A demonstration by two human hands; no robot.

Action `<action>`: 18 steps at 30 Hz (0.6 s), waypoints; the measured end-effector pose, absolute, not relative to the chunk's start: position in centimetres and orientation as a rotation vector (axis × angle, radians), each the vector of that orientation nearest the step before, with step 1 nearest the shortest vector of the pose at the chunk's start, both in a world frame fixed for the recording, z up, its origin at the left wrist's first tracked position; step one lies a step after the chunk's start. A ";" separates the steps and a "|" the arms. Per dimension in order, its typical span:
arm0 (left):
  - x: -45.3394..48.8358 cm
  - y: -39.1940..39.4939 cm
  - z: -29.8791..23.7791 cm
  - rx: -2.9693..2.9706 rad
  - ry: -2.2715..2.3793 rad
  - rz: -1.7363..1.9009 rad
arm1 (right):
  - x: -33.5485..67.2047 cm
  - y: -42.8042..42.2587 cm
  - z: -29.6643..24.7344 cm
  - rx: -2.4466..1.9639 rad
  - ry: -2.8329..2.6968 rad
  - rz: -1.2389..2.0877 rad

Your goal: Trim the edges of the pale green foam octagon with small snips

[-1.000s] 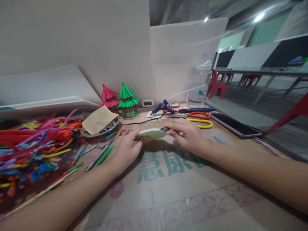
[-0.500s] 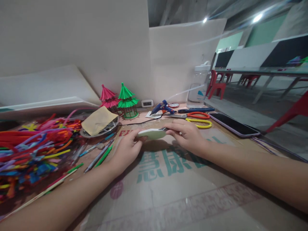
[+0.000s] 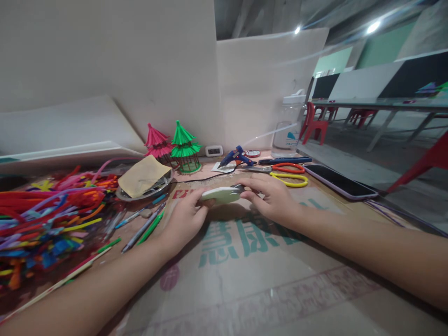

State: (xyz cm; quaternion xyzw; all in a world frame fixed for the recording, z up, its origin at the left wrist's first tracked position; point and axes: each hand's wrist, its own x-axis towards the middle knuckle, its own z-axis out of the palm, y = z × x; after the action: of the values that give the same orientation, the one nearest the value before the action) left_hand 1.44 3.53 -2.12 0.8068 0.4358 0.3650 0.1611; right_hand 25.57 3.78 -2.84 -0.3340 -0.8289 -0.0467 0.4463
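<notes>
A flat, pale greenish-white disc (image 3: 221, 195) is held up over the cardboard, tilted so its face shows as an oval. My left hand (image 3: 187, 214) pinches its left edge, thumb below and fingers behind. At the right edge, my right hand (image 3: 268, 198) is closed with thumb and forefinger on a small dark piece (image 3: 238, 187) that touches the disc; its kind is too small to make out. Beneath both hands lies the printed cardboard sheet (image 3: 245, 289). Scissors with yellow and red handles (image 3: 289, 179) rest just beyond my right hand.
Colourful pipe cleaners (image 3: 45, 224) heap at the left, beside pens (image 3: 145, 228) and a metal plate (image 3: 128, 196). Behind stand green (image 3: 184, 147) and pink (image 3: 157, 142) tiered-roof models, a blue glue gun (image 3: 240, 156) and a water bottle (image 3: 287, 128). A phone (image 3: 339, 181) lies right.
The disc has tilted slightly, showing a bit more of its face. My right fingers have shifted a little at its right edge. Everything else stays in place.
</notes>
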 end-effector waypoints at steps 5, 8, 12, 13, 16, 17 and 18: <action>1.4 3.2 -2.1 2.345 1.180 1.005 | 25.3 3.1 -2.5 -0.771 -2.076 -0.180; 1.4 3.3 -2.1 2.363 1.166 1.005 | 25.3 3.1 -2.5 -0.772 -2.077 -0.182; 1.4 3.4 -2.2 2.373 1.158 1.029 | 25.4 3.4 -2.6 -0.768 -2.068 -0.184; 1.4 3.4 -2.2 2.374 1.165 1.032 | 25.4 3.4 -2.6 -0.764 -2.063 -0.187; 1.3 3.4 -2.3 2.377 1.178 1.039 | 25.4 3.5 -2.7 -0.757 -2.057 -0.186; 1.3 3.4 -2.3 2.379 1.176 1.040 | 25.4 3.5 -2.7 -0.759 -2.057 -0.183; 1.3 3.4 -2.3 2.380 1.172 1.041 | 25.4 3.5 -2.7 -0.761 -2.057 -0.182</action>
State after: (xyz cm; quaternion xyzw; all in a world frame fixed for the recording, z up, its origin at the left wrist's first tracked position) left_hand 1.33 3.44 -2.30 0.8263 0.4068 0.3614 0.1454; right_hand 25.39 3.53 -2.72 -0.3084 -0.8332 -0.0736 0.4531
